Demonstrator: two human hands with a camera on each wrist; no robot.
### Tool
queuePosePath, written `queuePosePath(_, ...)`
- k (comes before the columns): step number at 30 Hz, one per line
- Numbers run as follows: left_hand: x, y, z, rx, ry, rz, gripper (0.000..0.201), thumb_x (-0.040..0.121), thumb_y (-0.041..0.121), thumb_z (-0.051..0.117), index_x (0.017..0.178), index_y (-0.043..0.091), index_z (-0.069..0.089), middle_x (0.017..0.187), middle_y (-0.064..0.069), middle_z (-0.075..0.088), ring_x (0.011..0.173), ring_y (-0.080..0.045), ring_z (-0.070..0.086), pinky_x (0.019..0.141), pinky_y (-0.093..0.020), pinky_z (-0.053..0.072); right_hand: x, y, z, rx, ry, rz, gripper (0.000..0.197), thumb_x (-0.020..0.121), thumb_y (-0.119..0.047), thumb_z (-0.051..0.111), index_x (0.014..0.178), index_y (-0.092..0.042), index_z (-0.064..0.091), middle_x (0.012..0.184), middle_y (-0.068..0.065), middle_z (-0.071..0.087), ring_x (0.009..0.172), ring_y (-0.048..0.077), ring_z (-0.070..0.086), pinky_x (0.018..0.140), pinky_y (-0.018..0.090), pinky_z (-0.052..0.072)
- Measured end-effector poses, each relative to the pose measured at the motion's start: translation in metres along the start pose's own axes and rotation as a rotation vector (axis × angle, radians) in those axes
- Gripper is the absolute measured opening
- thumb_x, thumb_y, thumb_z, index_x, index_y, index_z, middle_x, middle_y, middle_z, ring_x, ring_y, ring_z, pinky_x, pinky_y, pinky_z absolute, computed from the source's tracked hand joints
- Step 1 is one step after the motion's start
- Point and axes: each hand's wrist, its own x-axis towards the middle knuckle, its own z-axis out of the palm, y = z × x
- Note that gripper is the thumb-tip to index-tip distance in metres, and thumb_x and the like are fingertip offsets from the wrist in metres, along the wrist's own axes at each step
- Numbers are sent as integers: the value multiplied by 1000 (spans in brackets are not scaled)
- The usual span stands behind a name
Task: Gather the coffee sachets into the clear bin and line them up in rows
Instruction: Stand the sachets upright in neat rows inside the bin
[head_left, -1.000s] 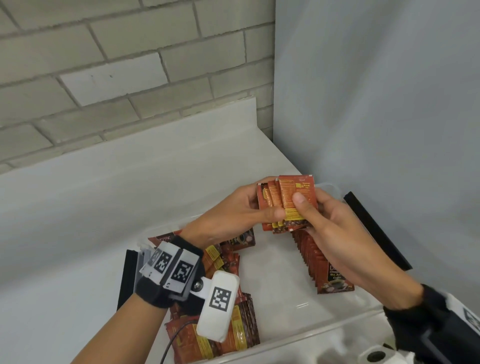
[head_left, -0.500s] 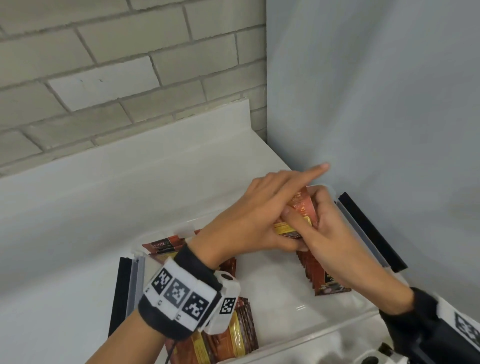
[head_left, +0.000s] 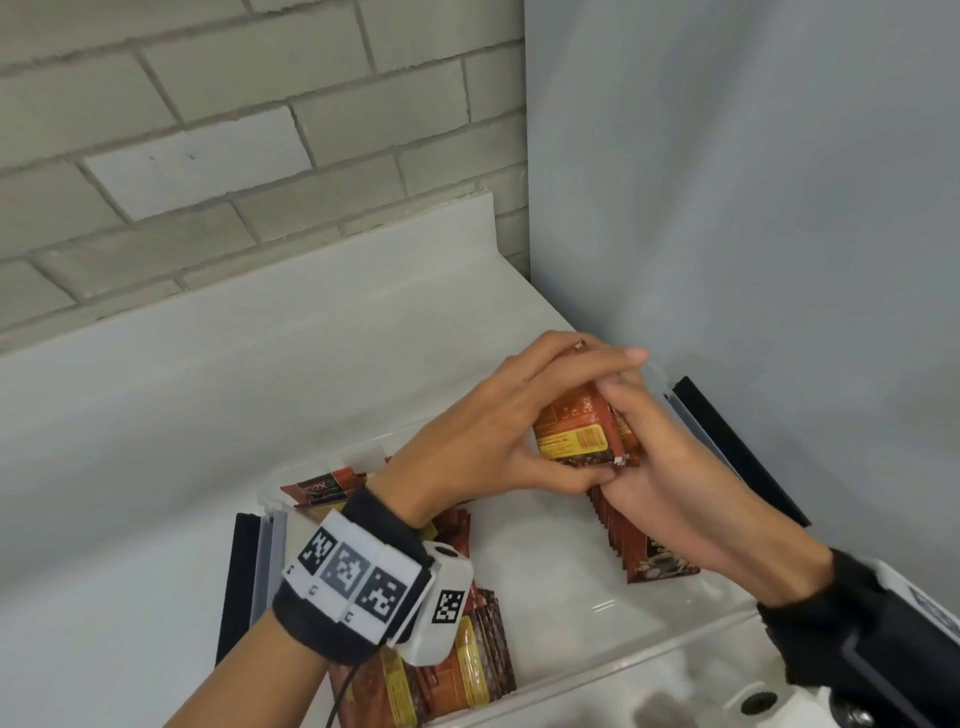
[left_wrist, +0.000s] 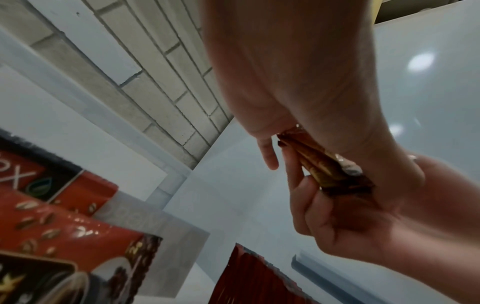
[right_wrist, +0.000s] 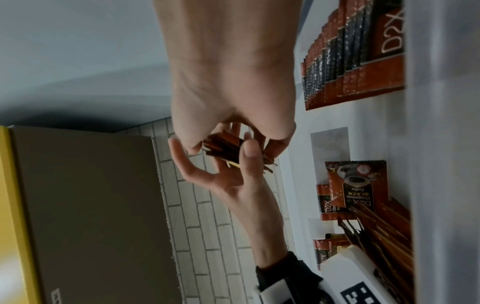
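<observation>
Coffee sachets: flat red-brown packets with yellow label panels. Clear bin (head_left: 597, 680) on white counter (head_left: 130, 467) holds an upright row (head_left: 631, 540) along its right side and a loose pile (head_left: 457, 670) at left. Small stack (head_left: 576, 428), held above the bin, gripped between left hand (head_left: 483, 436) and right hand (head_left: 670, 478), fingers curled round it.
</observation>
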Motion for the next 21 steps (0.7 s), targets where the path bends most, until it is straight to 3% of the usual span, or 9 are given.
queuePosePath(2,0,-1,1,41,-32,12,72,77,20,78,137,30,37,133,-2,41,125,-14,45,101,-35,44,0,-1,-1,-6,-16,19,46,88,-31,50,131,-17,48,118,9,64,114,18,62,83,26,54)
queuePosePath(6,0,-4,3,169,8,55,58,76,35,73,127,29,44,134,-1,44,126,-12,44,104,-37,37,1,1,-5,63,-12,41,58,82,-24,62,134,-4,44,116,19,65,104,26,67,81,29,56)
queuePosePath(9,-2,-3,4,143,28,48,57,71,34,72,120,25,45,132,7,44,127,4,37,106,-30,33,1,5,-8,-43,-59,36,69,71,-36,81,126,-6,52,109,21,56,106,28,59,91,34,52)
queuePosePath(10,-2,-2,4,129,29,49,60,69,32,74,120,24,44,131,8,44,126,7,35,105,-31,34,1,6,-8,-84,-76,38,67,68,-38,84,120,-6,56,107,16,54,105,27,56,91,33,50)
queuePosePath(12,-3,-1,6,125,15,79,66,67,26,76,124,22,43,128,6,45,123,-1,42,103,-35,37,0,6,-7,-133,-106,56,59,67,-38,84,112,-8,61,104,17,55,106,25,58,91,32,50)
queuePosePath(15,-2,0,7,135,-42,88,67,68,20,76,130,20,52,122,2,44,112,-8,48,96,-23,39,-3,4,-2,-195,-106,84,44,73,-28,74,111,-9,63,113,24,62,112,25,63,95,35,50)
queuePosePath(18,-2,1,8,94,-72,41,65,66,16,78,127,16,54,120,6,44,108,0,47,91,-14,36,-5,2,-1,-274,-73,114,33,76,-19,67,107,-8,63,102,12,68,106,19,66,90,31,53)
queuePosePath(21,1,6,6,110,-113,42,65,66,15,81,125,13,51,121,6,49,112,-4,48,94,-21,38,-6,-3,-4,-319,-61,166,19,81,-19,68,98,-12,68,97,6,69,102,17,66,88,32,52)
